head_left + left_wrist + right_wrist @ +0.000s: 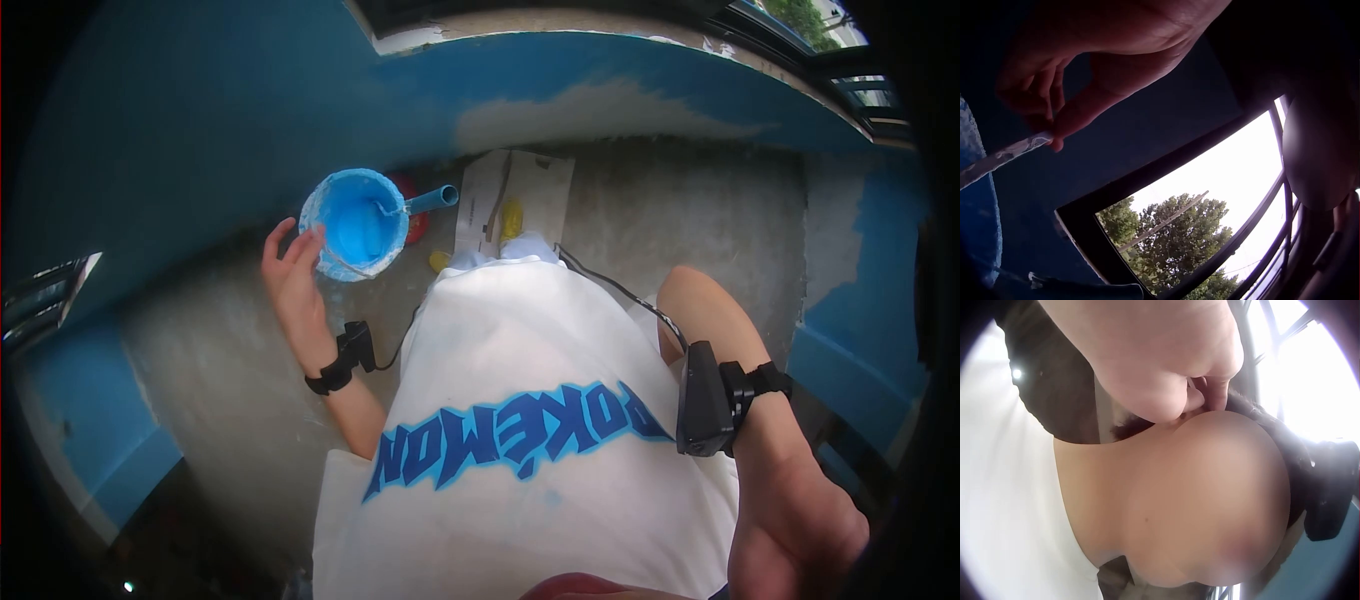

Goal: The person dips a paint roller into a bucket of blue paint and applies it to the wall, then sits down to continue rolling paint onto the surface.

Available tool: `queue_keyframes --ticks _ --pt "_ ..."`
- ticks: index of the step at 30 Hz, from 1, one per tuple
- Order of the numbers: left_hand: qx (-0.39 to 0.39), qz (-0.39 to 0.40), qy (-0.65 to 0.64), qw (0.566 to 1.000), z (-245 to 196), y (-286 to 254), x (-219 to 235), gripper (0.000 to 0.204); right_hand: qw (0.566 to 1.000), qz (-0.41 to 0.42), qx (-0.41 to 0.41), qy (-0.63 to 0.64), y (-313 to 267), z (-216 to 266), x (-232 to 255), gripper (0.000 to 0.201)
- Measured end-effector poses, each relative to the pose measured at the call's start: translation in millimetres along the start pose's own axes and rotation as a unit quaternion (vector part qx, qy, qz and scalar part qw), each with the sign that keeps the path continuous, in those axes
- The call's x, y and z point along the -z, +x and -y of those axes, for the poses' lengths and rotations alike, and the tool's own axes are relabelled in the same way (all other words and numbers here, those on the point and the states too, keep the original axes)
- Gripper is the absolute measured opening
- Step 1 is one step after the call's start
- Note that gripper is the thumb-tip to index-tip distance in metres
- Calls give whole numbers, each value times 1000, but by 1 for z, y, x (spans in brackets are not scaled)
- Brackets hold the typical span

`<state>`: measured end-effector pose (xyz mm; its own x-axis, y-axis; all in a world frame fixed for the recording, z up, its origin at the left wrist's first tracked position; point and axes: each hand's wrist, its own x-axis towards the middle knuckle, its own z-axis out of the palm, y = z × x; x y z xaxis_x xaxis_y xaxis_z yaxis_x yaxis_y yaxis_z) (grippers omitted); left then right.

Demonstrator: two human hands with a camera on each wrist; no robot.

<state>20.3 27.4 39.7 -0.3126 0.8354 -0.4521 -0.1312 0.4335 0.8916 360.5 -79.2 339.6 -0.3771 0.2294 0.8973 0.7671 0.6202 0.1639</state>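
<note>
My left hand [297,290] is at the left rim of a paint-crusted bucket [313,200] with light blue paint inside. In the left wrist view, the thumb and fingers of that hand [1094,69] pinch a whitish, paint-coated strip [1007,155] beside the bucket's wall [982,206]. A blue tube-shaped handle [433,199] sticks out over the bucket's right side; its other end is in the bucket. My right hand [795,540] is raised to the head, and its bent fingers [1216,390] touch near the hair, with the fingertips hidden.
A red object [417,225] shows partly behind the bucket. Flattened cardboard [545,195] lies on the concrete floor [690,200] under the yellow shoes [511,217]. A blue-painted wall [230,90] with a bare pale patch runs ahead, below a window [860,75]. Cables [610,285] run from the wrist cameras.
</note>
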Motion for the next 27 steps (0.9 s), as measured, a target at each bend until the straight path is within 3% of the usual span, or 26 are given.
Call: queue_keyframes --ticks 2,3,4,5,6,8,9,10,11,14,15,16,18,19,20,21,22,23,24,25,26,27 --pt "3 12 -4 1000 0 -2 4 54 962 -149 5 229 0 -1 -9 40" --pt "3 8 1 1000 -1 -4 5 54 961 -153 1 232 5 -5 0 40" --pt "-1 14 -13 1000 -3 -7 3 54 998 24 42 32 11 -11 28 40" --pt "-6 24 -30 999 -4 -7 2 53 961 202 81 -173 18 -13 33 39" --pt "-8 27 -30 999 -4 -7 2 53 960 201 81 -176 14 -11 35 39" --pt "-6 6 -13 1000 -3 -5 -1 53 878 150 132 -435 3 -4 38 40" --pt "-8 10 -15 1000 -4 -4 -3 53 875 149 134 -439 3 -5 43 40" --pt "-10 11 -11 1000 -4 -5 -2 53 953 112 75 -270 3 -6 48 41" --pt "-11 12 -5 1000 -4 -6 0 53 993 71 11 -89 2 -6 53 41" --pt "-16 28 -30 999 -7 -8 -1 53 994 104 -8 -16 -3 1 58 43" --pt "-20 31 -31 999 -8 -5 -2 53 864 221 131 -433 11 11 61 44" --pt "-12 22 -6 1000 -9 -4 -3 53 862 221 132 -437 12 11 64 44" --pt "-3 10 16 1000 -7 -4 -4 53 961 233 85 -118 4 -3 87 45" --pt "-11 21 2 1000 -8 -4 -4 53 970 230 55 54 -3 -13 103 45" --pt "-18 31 -10 999 -9 -5 -3 53 949 220 24 225 -2 -21 100 45" --pt "-18 28 -10 999 -12 -7 -4 53 899 203 -8 388 -2 -24 97 46" --pt "-18 31 -21 999 -15 -10 -7 52 898 202 -6 390 -9 -25 92 46" --pt "-19 36 -32 999 -18 -11 -8 50 869 68 -72 484 -12 -22 39 41" --pt "-21 35 -33 999 -18 -9 -8 50 813 -67 -135 563 -22 -20 2 38" --pt "-23 40 -20 999 -18 -8 -9 49 851 -127 -126 493 -48 -24 4 31" --pt "-22 46 -6 999 -19 -9 -8 49 835 -15 -236 496 -54 -24 -10 11" --pt "-22 48 -9 999 -24 -12 -12 49 792 -67 -414 445 -44 -1 -49 10"
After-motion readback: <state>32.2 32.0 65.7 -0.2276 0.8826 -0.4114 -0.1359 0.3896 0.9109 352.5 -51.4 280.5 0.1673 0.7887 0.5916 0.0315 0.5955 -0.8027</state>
